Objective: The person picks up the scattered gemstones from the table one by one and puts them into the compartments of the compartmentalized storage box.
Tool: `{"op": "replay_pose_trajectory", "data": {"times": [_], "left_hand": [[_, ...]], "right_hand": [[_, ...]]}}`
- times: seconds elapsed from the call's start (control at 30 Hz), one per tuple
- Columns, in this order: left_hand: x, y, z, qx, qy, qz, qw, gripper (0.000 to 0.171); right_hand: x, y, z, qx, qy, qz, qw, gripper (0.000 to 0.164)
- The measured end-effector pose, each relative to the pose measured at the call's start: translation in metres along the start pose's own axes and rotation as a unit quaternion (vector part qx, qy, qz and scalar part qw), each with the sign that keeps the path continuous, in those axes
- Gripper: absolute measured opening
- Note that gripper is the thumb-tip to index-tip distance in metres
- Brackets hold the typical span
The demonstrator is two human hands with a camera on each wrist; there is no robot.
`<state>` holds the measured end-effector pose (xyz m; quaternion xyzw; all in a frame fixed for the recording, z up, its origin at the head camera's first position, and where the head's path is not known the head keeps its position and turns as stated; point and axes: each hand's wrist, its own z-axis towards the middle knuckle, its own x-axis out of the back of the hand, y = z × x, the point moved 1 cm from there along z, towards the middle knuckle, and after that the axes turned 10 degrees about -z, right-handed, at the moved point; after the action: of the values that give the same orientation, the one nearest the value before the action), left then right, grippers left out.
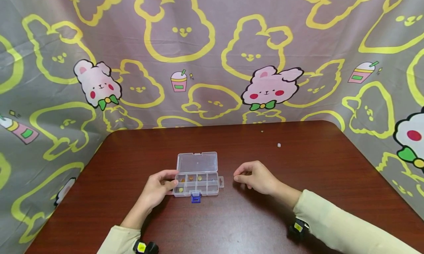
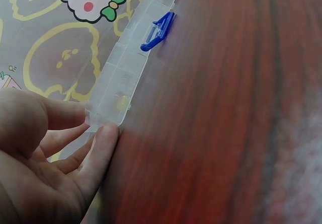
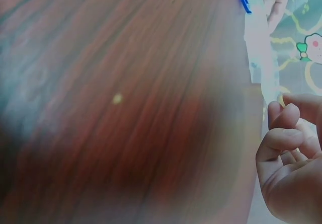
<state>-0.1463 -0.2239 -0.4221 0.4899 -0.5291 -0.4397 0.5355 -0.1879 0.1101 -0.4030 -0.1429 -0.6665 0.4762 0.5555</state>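
A clear plastic compartment box sits on the table with its lid raised at the back. My left hand grips its left end, thumb in front and fingers behind. Small amber and pale stones lie in the back compartments, and a yellowish stone is in the front left one. A blue latch hangs at the front. Just right of the box, my right hand hovers with curled fingers, thumb and index tips close together. I cannot tell whether a small thing is between them.
On the dark wooden table, a small white stone lies at the back right. A tiny greenish piece is beyond it, near the far edge. A patterned curtain rises behind the table and along its sides.
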Motion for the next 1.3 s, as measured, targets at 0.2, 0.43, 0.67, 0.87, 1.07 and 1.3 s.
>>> {"op": "replay_pose_trajectory", "data": {"times": [0.2,0.43,0.67,0.87,1.07,1.3], "left_hand": [[0.000,-0.001,0.000,0.000,-0.002,0.000,1.0000,0.031],[0.000,-0.002,0.001,0.001,-0.002,0.000,1.0000,0.031],[0.000,-0.001,0.000,-0.002,-0.004,0.001,1.0000,0.031],[0.000,0.000,-0.001,-0.001,-0.005,0.001,1.0000,0.031],[0.001,0.000,-0.001,-0.001,-0.003,0.002,1.0000,0.030],[0.001,0.000,-0.001,-0.002,-0.005,0.001,1.0000,0.031]], "right_hand": [[-0.004,-0.006,0.003,-0.007,-0.006,-0.001,1.000,0.004],[-0.009,-0.012,0.006,-0.001,-0.012,-0.009,1.000,0.004],[-0.018,-0.020,0.011,0.019,-0.017,-0.010,1.000,0.004],[-0.028,-0.024,0.017,0.029,-0.027,-0.002,0.999,0.004],[-0.035,-0.032,0.024,0.042,-0.027,-0.001,0.999,0.006],[-0.044,-0.042,0.031,0.051,-0.036,-0.010,0.998,0.004]]}}
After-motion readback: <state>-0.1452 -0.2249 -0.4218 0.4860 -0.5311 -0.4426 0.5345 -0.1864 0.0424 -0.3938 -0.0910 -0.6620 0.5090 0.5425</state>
